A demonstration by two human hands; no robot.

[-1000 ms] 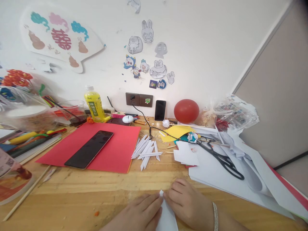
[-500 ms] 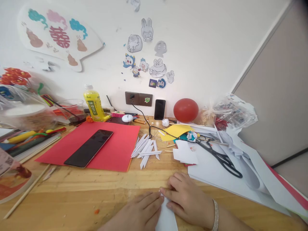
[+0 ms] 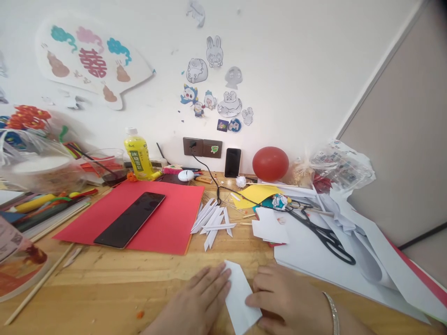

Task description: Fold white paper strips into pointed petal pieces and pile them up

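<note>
One piece of white paper (image 3: 239,293) lies on the wooden table (image 3: 87,288) between the two hands, close to the person. Its long axis runs away from the person, the far end leaning a little left and the near corner reaching right. Neither hand is nearer, since both touch it: the paper is to the right of the left hand (image 3: 200,298) and to the left of the right hand (image 3: 279,298). The left hand is spread flat, grasping nothing, with its fingertips along the far part of the left edge. The right hand is curled, its index fingertip on the paper's face and its thumb by the near right corner; whether it pinches the sheet I cannot tell. One bracelet (image 3: 333,314) circles the right wrist.

Just left of the left hand is one orange scrap (image 3: 140,315). Beyond the paper lie several folded white strips (image 3: 213,221), too overlapped for a sure count. Left of them is one red sheet (image 3: 167,228) bearing one dark slab-like device (image 3: 131,221). To the right, one pair of black-handled scissors (image 3: 328,235) rests on white sheets, whose number is unclear. Near the wall stand one phone (image 3: 233,163), one red balloon (image 3: 270,164) and one yellow bottle (image 3: 138,156).
</note>
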